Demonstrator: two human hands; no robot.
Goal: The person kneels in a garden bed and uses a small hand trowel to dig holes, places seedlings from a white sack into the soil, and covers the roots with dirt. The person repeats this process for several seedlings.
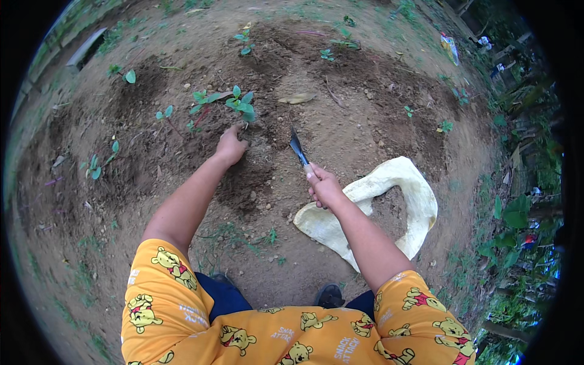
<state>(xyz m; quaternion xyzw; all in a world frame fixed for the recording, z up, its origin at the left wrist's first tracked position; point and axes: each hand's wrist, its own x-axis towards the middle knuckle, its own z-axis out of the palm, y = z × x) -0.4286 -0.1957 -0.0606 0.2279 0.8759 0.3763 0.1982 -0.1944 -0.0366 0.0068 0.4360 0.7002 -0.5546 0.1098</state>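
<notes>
My left hand (231, 147) reaches down to the dug soil, fingertips at the foot of a small green seedling (242, 102). Whether the fingers grip its stem or only touch the soil there, I cannot tell. A narrow-bladed hand trowel (297, 147) is in my right hand (325, 186), held by its light handle. Its dark blade points away from me, the tip over bare ground right of the seedling. Beneath my right forearm lies a crumpled whitish sack or cloth (419, 205), bent into a loop on the ground.
Other seedlings stand in loosened soil, including one at the left (95, 168), one at the back (245, 43) and one at the right (445, 127). A dry leaf (297, 98) lies ahead. Grass and broad-leaved plants (515, 212) border the right side; a plastic packet (450, 48) lies farther back.
</notes>
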